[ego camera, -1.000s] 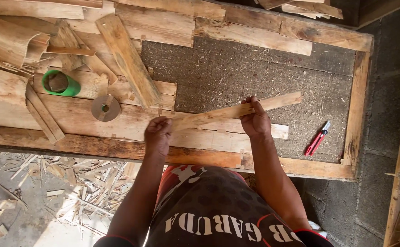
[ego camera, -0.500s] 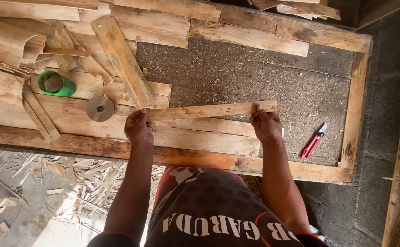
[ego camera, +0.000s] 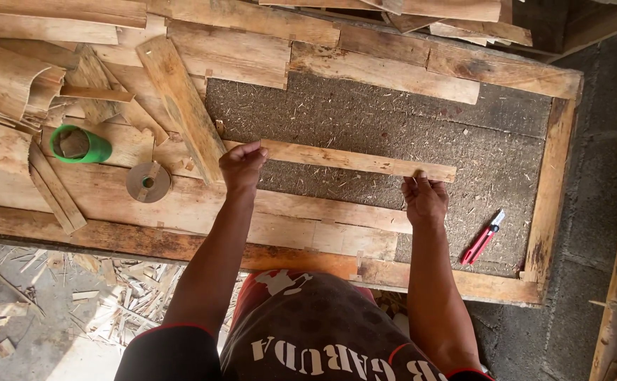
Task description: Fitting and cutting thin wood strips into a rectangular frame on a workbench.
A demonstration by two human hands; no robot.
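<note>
A long thin wooden slat (ego camera: 351, 160) lies across the grey particle-board bed of the workbench (ego camera: 407, 120). My left hand (ego camera: 242, 167) grips its left end with the fingers curled over it. My right hand (ego camera: 425, 200) holds the slat near its right end from the near side. The slat sits nearly level, tilted slightly down to the right. Its left tip is hidden under my left hand.
A red utility knife (ego camera: 482, 238) lies on the bench at right. A green cup (ego camera: 79, 144) and a round tape roll (ego camera: 148, 182) sit at left among loose planks (ego camera: 180, 106). A wooden frame rim (ego camera: 551, 190) bounds the bench. Wood scraps (ego camera: 104, 310) litter the floor.
Both hands moved the slat away from me and spread apart. The slat turned from slanting up-right to nearly level.
</note>
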